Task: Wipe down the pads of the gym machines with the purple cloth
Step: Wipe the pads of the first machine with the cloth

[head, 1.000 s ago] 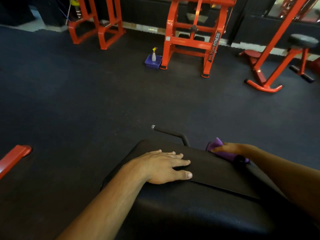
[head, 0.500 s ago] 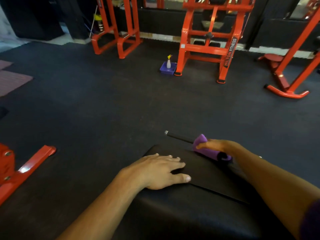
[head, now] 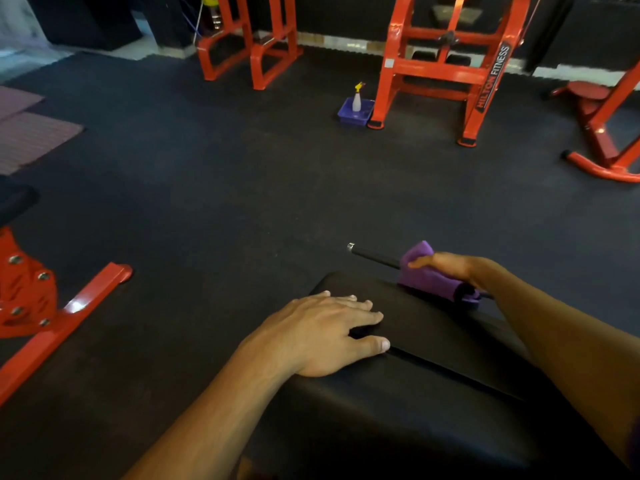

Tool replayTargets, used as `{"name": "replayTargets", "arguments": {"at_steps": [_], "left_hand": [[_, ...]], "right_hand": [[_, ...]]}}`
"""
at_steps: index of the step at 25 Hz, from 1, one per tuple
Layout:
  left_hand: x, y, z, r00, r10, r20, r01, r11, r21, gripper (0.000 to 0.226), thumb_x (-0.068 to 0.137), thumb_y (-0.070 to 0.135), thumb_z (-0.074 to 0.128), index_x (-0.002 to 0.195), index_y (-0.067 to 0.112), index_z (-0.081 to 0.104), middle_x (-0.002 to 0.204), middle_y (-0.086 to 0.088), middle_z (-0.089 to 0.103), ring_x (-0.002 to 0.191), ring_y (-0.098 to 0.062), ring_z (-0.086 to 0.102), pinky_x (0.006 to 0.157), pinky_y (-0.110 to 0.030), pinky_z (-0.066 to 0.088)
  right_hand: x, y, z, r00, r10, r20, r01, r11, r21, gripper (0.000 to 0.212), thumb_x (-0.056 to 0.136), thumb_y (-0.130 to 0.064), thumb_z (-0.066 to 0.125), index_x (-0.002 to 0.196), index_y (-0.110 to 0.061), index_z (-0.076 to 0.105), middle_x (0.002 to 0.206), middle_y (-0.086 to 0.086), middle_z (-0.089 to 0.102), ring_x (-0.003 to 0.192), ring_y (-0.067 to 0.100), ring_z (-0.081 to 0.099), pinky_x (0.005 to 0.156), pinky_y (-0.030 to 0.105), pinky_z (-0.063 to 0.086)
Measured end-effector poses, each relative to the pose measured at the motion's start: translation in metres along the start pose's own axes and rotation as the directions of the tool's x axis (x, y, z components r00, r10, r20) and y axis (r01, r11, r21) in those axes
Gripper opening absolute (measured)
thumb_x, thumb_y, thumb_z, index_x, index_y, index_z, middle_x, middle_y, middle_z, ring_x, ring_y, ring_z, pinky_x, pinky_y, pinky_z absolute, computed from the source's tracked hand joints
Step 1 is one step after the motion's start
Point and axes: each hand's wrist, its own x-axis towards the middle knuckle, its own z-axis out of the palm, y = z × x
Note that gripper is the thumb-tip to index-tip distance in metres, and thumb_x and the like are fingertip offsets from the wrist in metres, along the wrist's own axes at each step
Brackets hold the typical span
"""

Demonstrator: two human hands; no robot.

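Note:
A black padded bench pad (head: 426,403) fills the lower middle of the head view. My left hand (head: 325,336) lies flat on the pad's near-left part, fingers straight and spread. Behind the pad's far edge a black handle bar (head: 374,255) with a silver tip sticks out to the left. The purple cloth (head: 429,277) is wrapped round that bar. My right hand (head: 450,266) grips the cloth around the bar, thumb on top.
Dark rubber floor stretches ahead. A blue tray (head: 355,114) holding a spray bottle (head: 357,98) sits by an orange machine frame (head: 446,67). More orange frames stand far left (head: 249,46), right (head: 606,133) and near left (head: 59,317). Mats (head: 31,133) lie at left.
My right hand has slid the cloth along the handle bar toward its tip. The left hand stays on the pad. The camera has turned left.

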Motion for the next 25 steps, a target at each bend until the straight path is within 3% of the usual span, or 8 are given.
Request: {"name": "replayTargets", "arguments": {"at_steps": [3, 5, 9, 12, 18, 21, 23, 25], "left_hand": [[0.001, 0.001, 0.001, 1.000, 0.005, 0.002, -0.004, 1.000, -0.014, 0.065, 0.101, 0.070, 0.034, 0.159, 0.042, 0.030, 0.168, 0.024, 0.019, 0.154, 0.002, 0.012, 0.126, -0.033, 0.008], [0.001, -0.001, 0.001, 1.000, 0.005, -0.018, -0.005, 1.000, -0.025, 0.065, 0.101, 0.070, 0.036, 0.159, 0.042, 0.033, 0.167, 0.023, 0.022, 0.154, 0.002, 0.014, 0.126, -0.034, 0.010], [0.002, -0.001, -0.002, 1.000, 0.005, -0.001, -0.005, 0.998, -0.060, 0.062, 0.101, 0.069, 0.038, 0.158, 0.043, 0.033, 0.167, 0.023, 0.021, 0.154, 0.001, 0.013, 0.125, -0.037, 0.011], [-0.001, 0.001, -0.006, 1.000, -0.001, 0.021, 0.003, 0.997, -0.072, 0.062, 0.102, 0.067, 0.038, 0.159, 0.044, 0.031, 0.168, 0.023, 0.019, 0.155, 0.000, 0.011, 0.129, -0.041, 0.010], [0.003, -0.001, -0.003, 0.999, 0.005, 0.036, -0.004, 0.999, -0.036, 0.065, 0.101, 0.071, 0.035, 0.159, 0.043, 0.030, 0.168, 0.023, 0.019, 0.156, -0.002, 0.013, 0.126, -0.038, 0.011], [0.006, -0.002, -0.003, 0.999, 0.007, 0.039, -0.007, 1.000, -0.017, 0.065, 0.101, 0.071, 0.035, 0.159, 0.042, 0.030, 0.168, 0.021, 0.021, 0.155, -0.002, 0.015, 0.126, -0.039, 0.012], [0.007, -0.002, -0.004, 0.999, 0.014, 0.040, -0.014, 1.000, 0.004, 0.065, 0.101, 0.070, 0.034, 0.160, 0.042, 0.030, 0.168, 0.020, 0.021, 0.156, -0.003, 0.015, 0.126, -0.041, 0.013], [0.007, -0.001, -0.003, 0.999, 0.026, 0.046, -0.026, 1.000, 0.001, 0.065, 0.102, 0.070, 0.033, 0.160, 0.041, 0.030, 0.169, 0.019, 0.021, 0.156, -0.005, 0.015, 0.127, -0.043, 0.014]], "right_hand": [[0.006, -0.036, 0.031, 0.997, 0.069, 0.026, -0.064, 0.985, -0.159, 0.056, 0.090, -0.065, 0.057, 0.124, -0.021, 0.052, 0.123, 0.006, 0.053, 0.100, 0.022, 0.054, 0.083, 0.033, 0.040], [0.017, -0.066, 0.056, 0.997, -0.004, 0.078, 0.018, 0.984, -0.176, 0.071, 0.075, -0.077, 0.063, 0.122, -0.024, 0.056, 0.126, 0.003, 0.054, 0.109, 0.026, 0.055, 0.090, 0.037, 0.041], [0.012, -0.134, 0.103, 0.961, -0.206, 0.182, 0.234, 0.960, -0.154, 0.042, 0.104, -0.038, 0.048, 0.119, -0.001, 0.061, 0.106, 0.023, 0.060, 0.090, 0.023, 0.057, 0.073, 0.023, 0.045], [0.004, -0.146, 0.113, 0.933, -0.278, 0.227, 0.325, 0.924, -0.202, 0.026, 0.100, -0.043, 0.051, 0.113, -0.024, 0.063, 0.108, 0.006, 0.063, 0.099, 0.024, 0.061, 0.089, 0.031, 0.048], [0.004, -0.069, 0.056, 0.994, 0.004, 0.111, 0.034, 0.941, -0.336, 0.052, 0.085, -0.073, 0.058, 0.118, -0.033, 0.053, 0.133, 0.006, 0.053, 0.112, 0.022, 0.053, 0.104, 0.043, 0.039], [-0.009, -0.060, 0.043, 0.987, 0.163, 0.000, -0.154, 0.933, -0.325, 0.051, 0.088, -0.064, 0.058, 0.117, -0.023, 0.048, 0.116, 0.010, 0.051, 0.096, 0.023, 0.051, 0.090, 0.034, 0.043], [-0.005, -0.066, 0.050, 0.985, 0.164, -0.051, -0.172, 0.935, -0.309, 0.069, 0.078, -0.069, 0.061, 0.126, -0.022, 0.045, 0.127, 0.011, 0.050, 0.099, 0.026, 0.052, 0.080, 0.033, 0.044], [0.005, -0.081, 0.063, 0.997, 0.072, -0.014, -0.073, 0.962, -0.263, 0.061, 0.080, -0.061, 0.059, 0.125, -0.023, 0.046, 0.130, 0.012, 0.050, 0.100, 0.027, 0.052, 0.079, 0.034, 0.044]]}}
